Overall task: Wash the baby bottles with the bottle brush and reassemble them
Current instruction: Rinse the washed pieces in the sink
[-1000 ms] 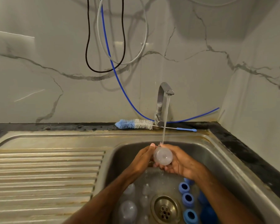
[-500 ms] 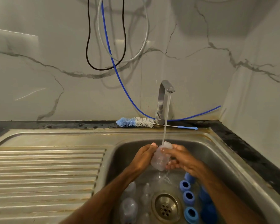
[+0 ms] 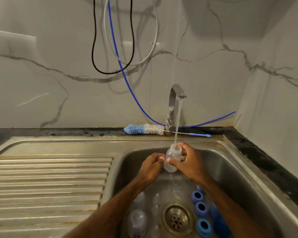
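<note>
A person stands at a stainless steel sink (image 3: 230, 169), seen from above, with both bare forearms reaching into the deep, rounded basin. The right hand (image 3: 190, 163) has a close grip on a small, clear plastic baby bottle (image 3: 172, 159), fingers curled behind its neck and the thumb pressed across its front. The left hand (image 3: 150, 166) has a narrow grip on the bottle's lower side, thumb tip and curled fingers against the plastic. The bottle is held above the basin, mouth up and slightly tilted, directly under a thin stream of water (image 3: 177, 124) falling from a squared chrome tap (image 3: 175, 103); water trickles from its base. On the basin floor, round blue screw rings (image 3: 201, 207) lie to the right of a perforated metal drain (image 3: 176, 218), and more clear bottles (image 3: 137, 220) lie to its left. A bottle brush (image 3: 144, 129), with fluffy blue and white bristles, a twisted wire stem and a blue handle tip, lies flat on the back rim behind the tap. A ribbed steel drainboard (image 3: 50, 177) stretches to the left. A dark speckled table (image 3: 265, 160) borders the sink, and a thin blue tube (image 3: 127, 86), a black cable (image 3: 93, 48) and a grey hose (image 3: 155, 31) hang looped against the white veined marble wall (image 3: 41, 83).
</note>
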